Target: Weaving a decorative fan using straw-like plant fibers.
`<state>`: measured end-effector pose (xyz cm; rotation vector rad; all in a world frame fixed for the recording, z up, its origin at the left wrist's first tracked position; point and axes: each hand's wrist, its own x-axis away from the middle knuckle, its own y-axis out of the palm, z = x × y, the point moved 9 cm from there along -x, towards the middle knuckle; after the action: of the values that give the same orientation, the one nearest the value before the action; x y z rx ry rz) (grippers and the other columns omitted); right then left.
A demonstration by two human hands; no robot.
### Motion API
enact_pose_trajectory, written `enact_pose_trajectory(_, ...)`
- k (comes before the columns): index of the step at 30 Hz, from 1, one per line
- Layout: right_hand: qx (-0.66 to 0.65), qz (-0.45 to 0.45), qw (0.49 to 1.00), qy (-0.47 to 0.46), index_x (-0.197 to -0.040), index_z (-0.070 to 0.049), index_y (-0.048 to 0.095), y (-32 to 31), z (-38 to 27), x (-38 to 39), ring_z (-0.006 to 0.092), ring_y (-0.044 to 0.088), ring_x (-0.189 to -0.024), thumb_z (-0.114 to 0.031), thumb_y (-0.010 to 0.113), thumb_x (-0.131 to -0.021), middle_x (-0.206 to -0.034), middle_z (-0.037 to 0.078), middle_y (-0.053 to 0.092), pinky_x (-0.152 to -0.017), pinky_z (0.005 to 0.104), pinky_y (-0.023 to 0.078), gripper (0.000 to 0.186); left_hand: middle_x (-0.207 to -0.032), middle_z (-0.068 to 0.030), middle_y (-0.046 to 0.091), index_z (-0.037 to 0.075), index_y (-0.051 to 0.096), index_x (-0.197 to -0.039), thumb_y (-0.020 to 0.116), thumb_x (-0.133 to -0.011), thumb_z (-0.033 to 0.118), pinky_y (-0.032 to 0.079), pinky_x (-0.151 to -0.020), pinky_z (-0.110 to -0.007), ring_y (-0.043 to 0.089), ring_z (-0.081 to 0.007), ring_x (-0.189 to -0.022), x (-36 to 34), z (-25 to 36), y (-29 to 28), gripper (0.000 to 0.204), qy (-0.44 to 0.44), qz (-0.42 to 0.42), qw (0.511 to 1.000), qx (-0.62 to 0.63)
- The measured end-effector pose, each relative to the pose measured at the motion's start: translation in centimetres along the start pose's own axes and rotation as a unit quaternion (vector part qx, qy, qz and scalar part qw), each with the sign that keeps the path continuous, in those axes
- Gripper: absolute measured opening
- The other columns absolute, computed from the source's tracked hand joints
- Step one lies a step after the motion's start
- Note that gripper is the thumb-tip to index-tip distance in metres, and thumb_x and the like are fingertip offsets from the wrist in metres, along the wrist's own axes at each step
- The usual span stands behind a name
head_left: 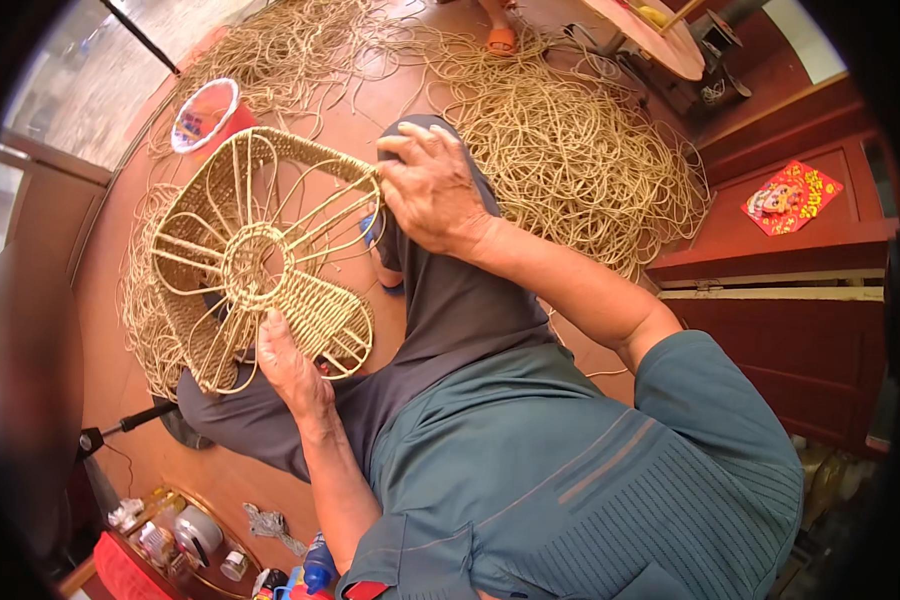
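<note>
A half-woven basket [317, 305] of tan cord is tilted over my lap, with a small round ring at its middle and spokes fanning out to the rim. One section by the ring is closely woven; other spokes stand bare, and loose cord loops cross the gaps. My left hand [295, 372] grips the basket just below the ring, thumb on top and the other fingers hidden behind the weave. At the basket's upper right corner, above my raised knee, my right hand [435, 190] has its fingers curled against the rim.
Large heaps of loose cord [590, 170] spread over the red tiled floor. A pink bucket [210, 115] stands beyond the basket. Another person's foot in an orange slipper [501, 40] shows at the far side. A round stool [660, 35] is at upper right, a cluttered table [195, 535] at lower left.
</note>
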<state>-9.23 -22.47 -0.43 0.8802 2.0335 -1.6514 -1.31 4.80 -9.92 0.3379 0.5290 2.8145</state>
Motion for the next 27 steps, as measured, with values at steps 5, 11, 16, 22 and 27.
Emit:
enact_pose_trajectory(5, 0.0, -0.045, 0.999, -0.003, -0.11, -0.005, 0.076, 0.9, 0.2, 0.9, 0.0358, 0.048, -0.143, -0.023, 0.064, -0.089, -0.137, 0.011, 0.063, -0.121, 0.0549, 0.029, 0.03, -0.105, -0.0109, 0.075, 0.0, 0.064, -0.117, 0.058, -0.112, 0.029, 0.066, -0.075, -0.036, 0.076, -0.0202, -0.086, 0.7, -0.4, 0.2, 0.031, -0.009, 0.015, 1.0, 0.013)
enact_pose_trajectory(11, 0.015, -0.075, 0.996, -0.05, -0.105, -0.008, 0.074, 0.8, 0.3, 0.1, 0.0343, 0.047, -0.142, -0.02, 0.058, -0.091, -0.139, 0.008, 0.061, -0.122, 0.0538, 0.028, 0.024, -0.117, -0.011, 0.075, 0.0, 0.066, -0.128, 0.059, -0.111, 0.026, 0.065, -0.085, -0.039, 0.075, -0.0219, -0.1, -0.5, -2.3, -0.6, 0.031, -0.057, 0.002, 0.994, 0.092)
enact_pose_trajectory(16, 0.018, -0.072, 0.997, -0.034, -0.1, -0.006, 0.074, 1.2, 0.6, -0.5, 0.0347, 0.047, -0.142, -0.022, 0.06, -0.091, -0.137, 0.008, 0.064, -0.121, 0.0545, 0.028, 0.023, -0.114, -0.0061, 0.073, 0.005, 0.066, -0.123, 0.061, -0.11, 0.023, 0.063, -0.088, -0.038, 0.073, -0.0185, -0.1, -0.3, -2.0, -0.1, 0.023, -0.029, 0.021, 0.992, 0.125)
enact_pose_trajectory(22, 0.013, -0.092, 0.995, -0.039, -0.101, -0.008, 0.073, 1.4, 0.3, -1.3, 0.0308, 0.047, -0.143, -0.022, 0.059, -0.092, -0.136, 0.007, 0.064, -0.122, 0.0517, 0.029, 0.022, -0.117, -0.007, 0.074, 0.005, 0.065, -0.128, 0.063, -0.109, 0.024, 0.064, -0.089, -0.038, 0.073, -0.0197, -0.102, 0.6, -1.7, 0.6, 0.027, -0.069, 0.039, 0.985, 0.156)
enact_pose_trajectory(27, 0.021, -0.106, 0.994, -0.016, -0.103, -0.007, 0.074, 1.0, 0.3, -1.7, 0.0318, 0.047, -0.143, -0.02, 0.058, -0.091, -0.137, 0.006, 0.063, -0.123, 0.0512, 0.028, 0.023, -0.115, -0.0085, 0.076, 0.004, 0.068, -0.119, 0.06, -0.111, 0.025, 0.062, -0.089, -0.035, 0.074, -0.018, -0.099, 0.6, -2.6, 0.5, 0.024, -0.079, 0.046, 0.982, 0.164)
